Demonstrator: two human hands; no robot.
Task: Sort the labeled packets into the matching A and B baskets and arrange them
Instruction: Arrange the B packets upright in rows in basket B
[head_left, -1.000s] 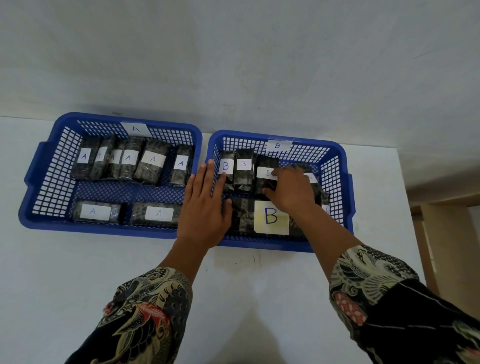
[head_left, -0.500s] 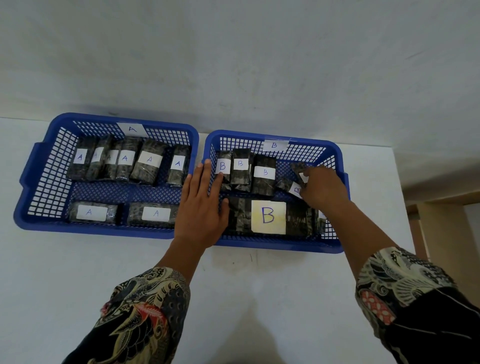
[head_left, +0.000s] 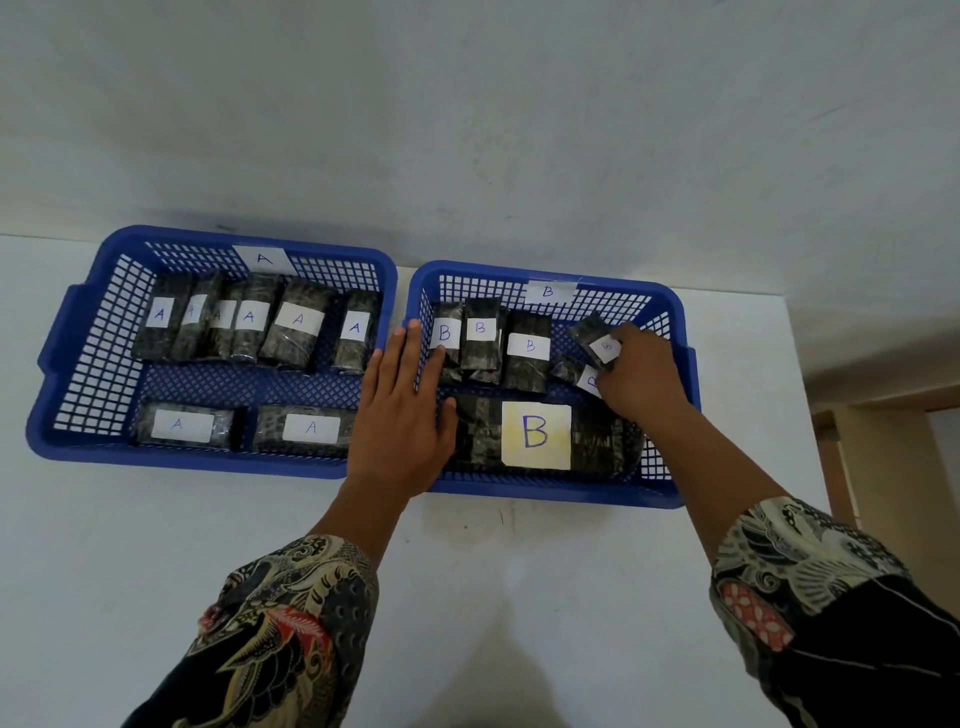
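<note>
Two blue mesh baskets stand side by side on a white table. Basket A (head_left: 57, 332) on the left holds several dark packets labeled A (head_left: 298, 322). Basket B (head_left: 670, 488) on the right holds three upright B packets (head_left: 529, 351) in a row and a large flat B packet (head_left: 537, 435) at the front. My left hand (head_left: 402, 415) lies flat with fingers spread over the left wall of basket B. My right hand (head_left: 641, 371) grips a small tilted B packet (head_left: 597, 338) at the basket's right end. Another small packet (head_left: 574, 371) lies under it.
The white table (head_left: 156, 545) ends at its right edge near a drop to a brown floor (head_left: 893, 467). A plain pale wall (head_left: 467, 130) rises right behind both baskets. My patterned sleeves fill the lower corners.
My right hand moved from the middle B packet to the basket's right end and took hold of a small B packet, lifting it tilted. My left hand stayed put.
</note>
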